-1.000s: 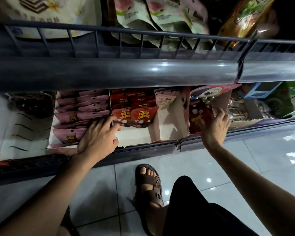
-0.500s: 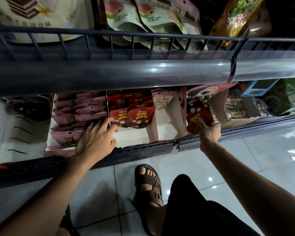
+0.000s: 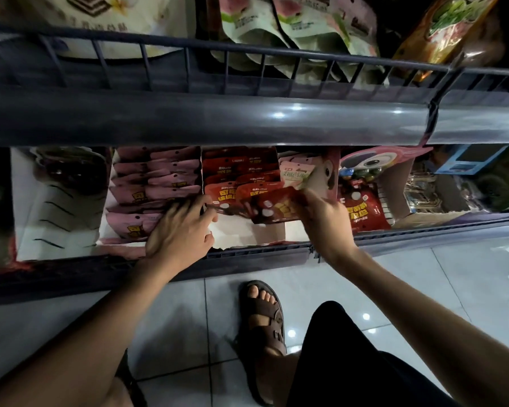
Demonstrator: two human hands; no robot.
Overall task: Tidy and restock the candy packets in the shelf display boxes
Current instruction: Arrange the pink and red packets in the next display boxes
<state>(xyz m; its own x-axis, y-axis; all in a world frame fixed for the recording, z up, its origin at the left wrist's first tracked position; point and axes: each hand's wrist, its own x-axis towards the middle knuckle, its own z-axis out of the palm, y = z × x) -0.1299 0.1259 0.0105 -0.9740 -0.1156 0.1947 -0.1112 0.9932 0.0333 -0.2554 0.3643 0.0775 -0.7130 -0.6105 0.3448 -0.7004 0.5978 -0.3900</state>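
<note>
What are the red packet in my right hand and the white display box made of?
Red packet: likely glossy plastic film; it bends and glints in the right hand. Display box: apparently matte white cardboard, with a ragged torn front edge.

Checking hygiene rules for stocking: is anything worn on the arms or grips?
No. The left forearm and right forearm are bare, no sleeves in view. The left grip and right grip are ungloved; no ring, watch or bracelet shows in this dim view.

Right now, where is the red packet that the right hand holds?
Head view, lower shelf, centre: the right hand holds the red packet over the front of the red-packet box, just right of the left hand.
</note>
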